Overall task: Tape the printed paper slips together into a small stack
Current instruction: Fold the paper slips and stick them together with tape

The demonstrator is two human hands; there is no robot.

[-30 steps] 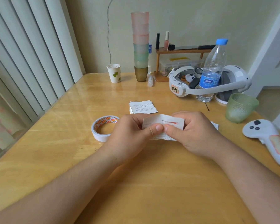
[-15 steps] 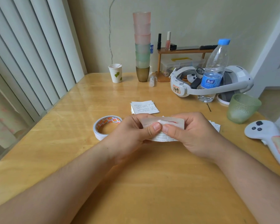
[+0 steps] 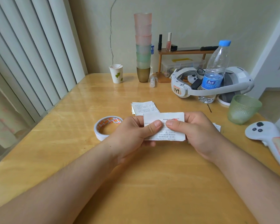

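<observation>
Printed slip [image 3: 171,120] held above the surface [image 3: 152,183], text side up, both hands on it. Left hand [image 3: 132,135]: thumb pressed on the slip's face, fingers curled beneath, clamped. Right hand [image 3: 199,133]: same pinch, thumb tip meeting the left thumb mid-slip. More slips [image 3: 144,107] lie flat just beyond. Tape roll [image 3: 106,126] just left of the left hand. Green cup [image 3: 242,109] and white controller [image 3: 268,139] off right.
</observation>
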